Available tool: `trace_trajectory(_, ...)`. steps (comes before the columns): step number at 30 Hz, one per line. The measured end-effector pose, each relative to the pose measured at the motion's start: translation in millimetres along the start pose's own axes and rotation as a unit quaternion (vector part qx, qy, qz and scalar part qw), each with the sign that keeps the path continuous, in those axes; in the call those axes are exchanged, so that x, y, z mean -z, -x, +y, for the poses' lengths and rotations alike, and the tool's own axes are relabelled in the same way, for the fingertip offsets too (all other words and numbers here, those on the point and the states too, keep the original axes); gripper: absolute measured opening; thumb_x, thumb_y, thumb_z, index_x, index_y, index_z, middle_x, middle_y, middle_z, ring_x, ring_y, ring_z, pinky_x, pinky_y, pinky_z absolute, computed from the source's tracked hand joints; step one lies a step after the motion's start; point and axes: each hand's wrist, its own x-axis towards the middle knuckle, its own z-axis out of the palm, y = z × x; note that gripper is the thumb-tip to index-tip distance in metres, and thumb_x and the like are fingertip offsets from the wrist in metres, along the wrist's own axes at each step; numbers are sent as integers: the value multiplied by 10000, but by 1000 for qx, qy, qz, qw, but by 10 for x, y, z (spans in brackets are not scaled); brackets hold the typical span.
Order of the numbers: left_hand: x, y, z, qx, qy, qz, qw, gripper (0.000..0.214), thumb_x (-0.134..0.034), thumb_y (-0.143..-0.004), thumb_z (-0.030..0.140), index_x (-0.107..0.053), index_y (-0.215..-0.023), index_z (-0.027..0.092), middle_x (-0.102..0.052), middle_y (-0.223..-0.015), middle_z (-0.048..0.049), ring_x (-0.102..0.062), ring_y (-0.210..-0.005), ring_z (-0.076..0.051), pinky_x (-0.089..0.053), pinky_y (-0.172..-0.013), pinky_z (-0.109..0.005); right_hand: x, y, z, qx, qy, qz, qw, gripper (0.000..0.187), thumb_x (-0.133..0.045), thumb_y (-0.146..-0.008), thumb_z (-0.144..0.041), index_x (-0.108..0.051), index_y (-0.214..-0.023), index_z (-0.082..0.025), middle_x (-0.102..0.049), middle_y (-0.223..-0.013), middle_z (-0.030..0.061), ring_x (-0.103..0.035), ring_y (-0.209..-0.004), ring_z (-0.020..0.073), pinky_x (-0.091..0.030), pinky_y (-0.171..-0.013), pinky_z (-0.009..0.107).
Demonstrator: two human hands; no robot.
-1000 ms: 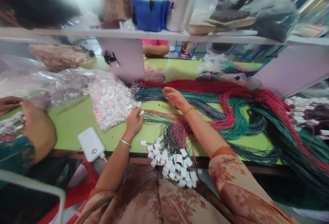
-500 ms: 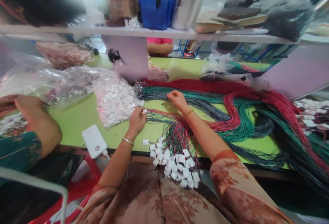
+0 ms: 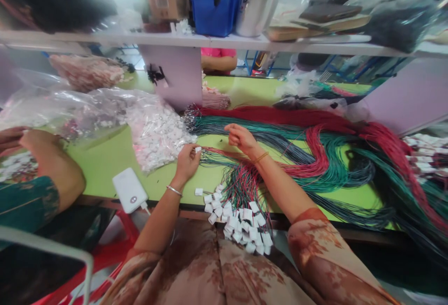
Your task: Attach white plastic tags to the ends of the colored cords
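My left hand (image 3: 188,161) pinches a small white connector housing (image 3: 198,149) near the ends of the loose wires. Above the wire bundles is my right hand (image 3: 241,138), its fingers curled together; whether anything is between them is too small to make out. Red wires (image 3: 280,115), green wires (image 3: 331,174) and dark grey wires (image 3: 283,147) run across the table to the right. In front of me, a cluster of wires ending in white connectors (image 3: 245,225) hangs over the table edge.
A clear bag of white connectors (image 3: 157,132) lies left of my left hand. A white power bank (image 3: 129,190) with a cable rests at the table edge. The shelf (image 3: 217,42) carries a blue bin (image 3: 214,13). At left is a co-worker's arm (image 3: 56,165).
My right hand has shifted slightly left and turned, its fingers now more curled. My left hand stays almost in place with the connector housing.
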Motion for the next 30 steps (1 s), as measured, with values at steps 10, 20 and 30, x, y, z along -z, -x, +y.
trace_trajectory(10,-22,-11,-17,58,109,-44,991,222,-648,-733,210,-662,-951,172,-585,-752,-4,-473,-596,-99,-405,-610,-253,-213,393,-119,25,-37,-18,999,267,-582,-808,-464,-525,-745,-211,-214,-447,-110,-224,-405,77,-282,-480,234)
trace_trajectory(20,52,-93,-90,246,447,-14,860,422,-807,-630,320,-547,-939,196,-568,-648,53,-567,-547,-76,-417,-495,-172,-415,307,281,50,533,-135,834,109,-571,-781,-225,-653,-778,-153,-659,-760,35,-524,-667,135,-346,-639,245)
trace_trajectory(30,106,-110,-66,287,518,-17,805,282,-794,-644,251,-555,-765,164,-615,-706,26,-478,-471,-21,-325,-417,-129,-393,307,459,83,534,-69,839,105,-499,-824,-196,-588,-776,-168,-627,-759,33,-499,-676,137,-339,-647,236)
